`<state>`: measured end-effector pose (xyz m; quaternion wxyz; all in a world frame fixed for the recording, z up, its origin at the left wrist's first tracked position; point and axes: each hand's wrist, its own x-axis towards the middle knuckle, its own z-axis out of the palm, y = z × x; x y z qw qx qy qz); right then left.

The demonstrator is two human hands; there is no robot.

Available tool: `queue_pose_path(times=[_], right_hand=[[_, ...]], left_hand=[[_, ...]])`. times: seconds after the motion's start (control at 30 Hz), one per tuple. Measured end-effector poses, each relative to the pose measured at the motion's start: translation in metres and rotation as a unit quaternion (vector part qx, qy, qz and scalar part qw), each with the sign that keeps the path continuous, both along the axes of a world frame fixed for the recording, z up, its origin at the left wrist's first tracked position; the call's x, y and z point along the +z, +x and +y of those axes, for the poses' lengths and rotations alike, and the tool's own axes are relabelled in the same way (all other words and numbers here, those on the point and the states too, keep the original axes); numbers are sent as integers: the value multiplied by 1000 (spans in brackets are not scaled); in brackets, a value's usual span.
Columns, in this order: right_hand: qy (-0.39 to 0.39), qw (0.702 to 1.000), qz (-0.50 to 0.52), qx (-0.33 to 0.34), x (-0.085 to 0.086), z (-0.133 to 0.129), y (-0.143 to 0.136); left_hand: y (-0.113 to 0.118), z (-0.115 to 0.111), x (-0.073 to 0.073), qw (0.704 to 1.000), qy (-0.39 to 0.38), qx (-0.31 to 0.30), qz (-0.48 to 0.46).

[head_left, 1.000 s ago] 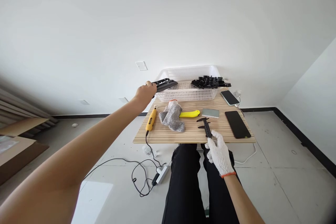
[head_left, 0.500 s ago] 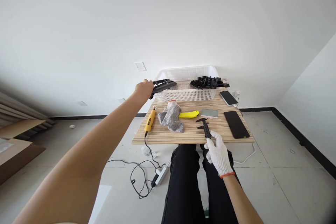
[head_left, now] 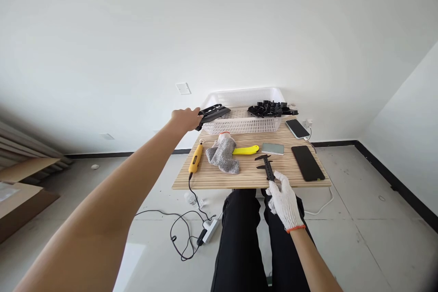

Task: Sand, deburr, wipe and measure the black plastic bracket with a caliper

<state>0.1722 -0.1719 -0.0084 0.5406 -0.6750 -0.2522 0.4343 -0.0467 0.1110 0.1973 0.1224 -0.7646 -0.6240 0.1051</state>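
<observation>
Two hands are working apart: the left hand (head_left: 185,119), bare, is reaching out to the basket (head_left: 246,126), while the right hand (head_left: 284,198), gloved, is lying low at the near edge of the surface (head_left: 212,183). The left fingers are clamping on one end of a black part (head_left: 216,113), and its free end is pointing away from them, over the basket's left side; that end grip is probably keeping the fingers outside the rim. Right of them, black pieces (head_left: 268,108) are sitting heaped in the basket, seemingly being kept to one side. The right fingers are closing on the near end of a caliper (head_left: 268,169), whose jaws are pointing away from them, perhaps so that its measuring end is staying unobstructed. Beyond and left of those fingers, a yellow knife (head_left: 248,150) is lying beside a grey cloth (head_left: 223,155); a phone (head_left: 308,163) is resting to their right. Nearer the left fingers, a yellow tool (head_left: 195,159) is trailing its cable off the edge, likely for reach.

The left hand's back is hiding its fingertips and the gripped end. Whether the part is touching the rim is staying unclear. The glove is covering the caliper's tail, the markings are showing too small for reading, and the cloth is hiding one end of the knife.
</observation>
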Motion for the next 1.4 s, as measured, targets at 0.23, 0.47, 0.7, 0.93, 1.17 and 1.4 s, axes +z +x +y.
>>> queue_pose_path(times=[0.23, 0.47, 0.7, 0.93, 1.17, 1.4], right_hand=[[3, 1000, -6, 11, 1, -1, 0], [4, 1000, -20, 17, 4, -2, 0], [-15, 999, -31, 26, 8, -3, 2], [-13, 1000, -17, 21, 3, -4, 7], [-19, 999, -28, 26, 3, -4, 5], [-35, 999, -30, 24, 3, -2, 4]], left_hand=[[34, -36, 21, 997, 56, 24, -53], [139, -70, 5, 944, 13, -299, -135], [188, -51, -40, 931, -2, -309, -194], [157, -30, -52, 932, 36, -281, -226], [130, -4, -70, 944, 52, -187, -268], [136, 5, -86, 918, 64, -125, -370]])
